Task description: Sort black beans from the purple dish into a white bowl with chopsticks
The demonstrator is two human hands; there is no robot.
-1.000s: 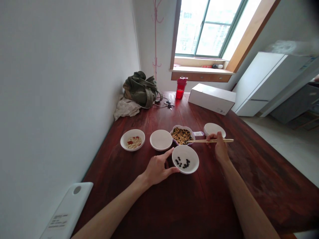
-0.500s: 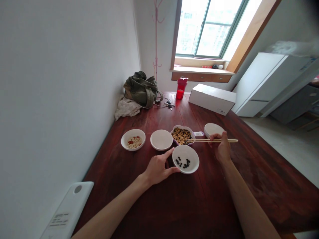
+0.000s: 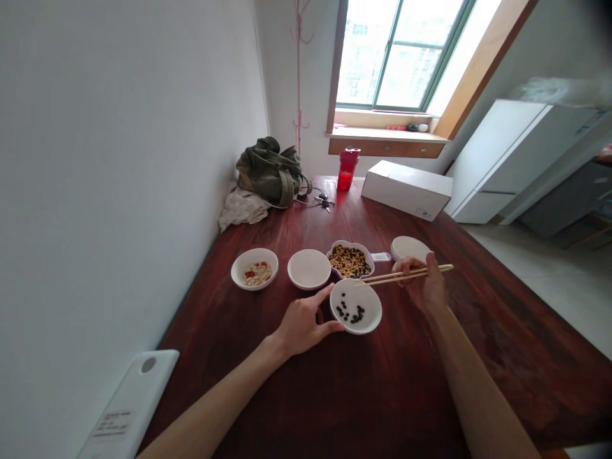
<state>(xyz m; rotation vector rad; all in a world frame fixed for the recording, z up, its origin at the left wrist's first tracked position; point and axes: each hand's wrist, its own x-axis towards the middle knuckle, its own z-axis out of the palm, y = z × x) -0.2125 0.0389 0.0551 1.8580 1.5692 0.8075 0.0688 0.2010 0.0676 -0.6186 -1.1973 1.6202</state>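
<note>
My left hand (image 3: 306, 322) grips the left rim of a white bowl (image 3: 370, 324) between thumb and fingers. Several black beans (image 3: 357, 314) lie inside that bowl. My right hand (image 3: 424, 280) is closed around a pair of wooden chopsticks (image 3: 396, 276), whose tips are over the far part of the bowl. One black bean (image 3: 343, 294) is just below the tips, apart from the others. Behind the bowl stands a purple-rimmed, flower-shaped dish (image 3: 371, 262) of mixed yellow and black beans (image 3: 349, 260), its labelled handle (image 3: 381, 257) pointing right.
To the left are a bare white bowl (image 3: 309, 269) and another bowl (image 3: 238, 275) with pale and reddish pieces. A further white bowl (image 3: 409, 247) sits behind my right hand. Farther back are a green bag (image 3: 268, 172), keys (image 3: 326, 204), a red shaker bottle (image 3: 348, 171) and a white box (image 3: 406, 191).
The chopstick tips have moved from the dish of mixed beans towards me, over the held bowl. One more black bean shows near its far side. My left hand stays put.
</note>
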